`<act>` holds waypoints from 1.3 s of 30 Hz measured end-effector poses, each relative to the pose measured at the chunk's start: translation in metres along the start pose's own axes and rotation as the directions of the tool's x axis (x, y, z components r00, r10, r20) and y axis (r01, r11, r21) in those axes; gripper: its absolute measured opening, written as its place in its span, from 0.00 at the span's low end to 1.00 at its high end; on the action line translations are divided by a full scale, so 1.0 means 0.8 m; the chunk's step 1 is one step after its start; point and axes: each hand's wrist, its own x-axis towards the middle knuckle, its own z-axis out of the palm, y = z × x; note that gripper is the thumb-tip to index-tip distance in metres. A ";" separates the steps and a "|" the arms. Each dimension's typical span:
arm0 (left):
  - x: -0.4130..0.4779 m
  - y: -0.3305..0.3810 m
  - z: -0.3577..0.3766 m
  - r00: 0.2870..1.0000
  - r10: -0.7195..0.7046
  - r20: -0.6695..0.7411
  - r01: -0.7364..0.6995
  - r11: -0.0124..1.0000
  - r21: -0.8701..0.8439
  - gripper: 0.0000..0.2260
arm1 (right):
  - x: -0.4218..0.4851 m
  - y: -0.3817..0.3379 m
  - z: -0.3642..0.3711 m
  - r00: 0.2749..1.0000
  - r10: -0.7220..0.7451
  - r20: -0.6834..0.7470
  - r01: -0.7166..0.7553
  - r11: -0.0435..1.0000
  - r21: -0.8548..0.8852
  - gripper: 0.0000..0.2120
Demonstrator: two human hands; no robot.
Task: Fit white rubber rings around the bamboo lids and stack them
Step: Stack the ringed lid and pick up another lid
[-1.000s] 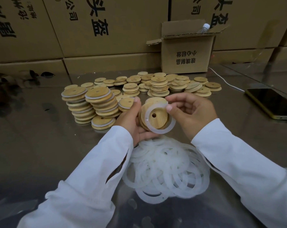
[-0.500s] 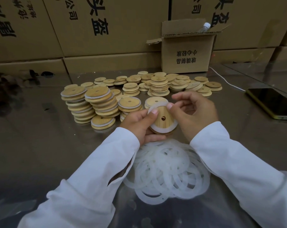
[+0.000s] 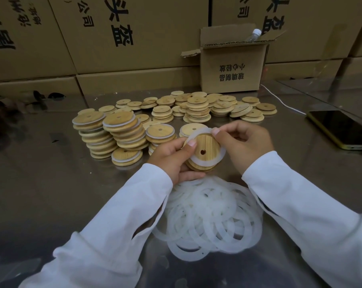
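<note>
A round bamboo lid (image 3: 205, 147) with a small hole sits between both hands above the table. A white rubber ring (image 3: 205, 162) lies around its raised centre. My left hand (image 3: 172, 156) grips the lid from the left, thumb on the ring. My right hand (image 3: 242, 142) pinches the ring at its upper right edge. Below my hands lies a pile of loose white rings (image 3: 209, 217). Two tall stacks of ringed lids (image 3: 113, 134) stand to the left. Bare bamboo lids (image 3: 196, 107) lie in low stacks further back.
A small open cardboard box (image 3: 232, 69) holding a plastic bottle (image 3: 253, 35) stands at the back. Large cartons (image 3: 113, 38) wall the far side. A phone (image 3: 340, 127) with a white cable (image 3: 279, 100) lies at the right on the shiny metal table (image 3: 41, 183).
The ring hung loose in front of the lid; now it sits round the lid's centre. My left thumb has moved onto the ring, and the lid now faces up.
</note>
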 end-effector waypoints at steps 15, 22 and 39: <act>0.000 0.001 0.002 0.998 0.046 -0.035 -0.046 0.999 0.004 0.11 | 0.001 0.004 0.003 0.998 -0.061 0.018 0.060 0.997 0.041 0.10; 0.000 0.004 0.001 0.998 0.047 -0.043 -0.048 0.999 -0.012 0.08 | 0.001 0.004 0.002 0.998 -0.059 0.019 0.058 0.997 0.053 0.09; 0.001 0.000 0.001 0.989 0.112 -0.095 -0.107 0.993 0.057 0.08 | -0.002 0.004 0.001 0.992 -0.124 0.006 0.124 0.991 -0.039 0.09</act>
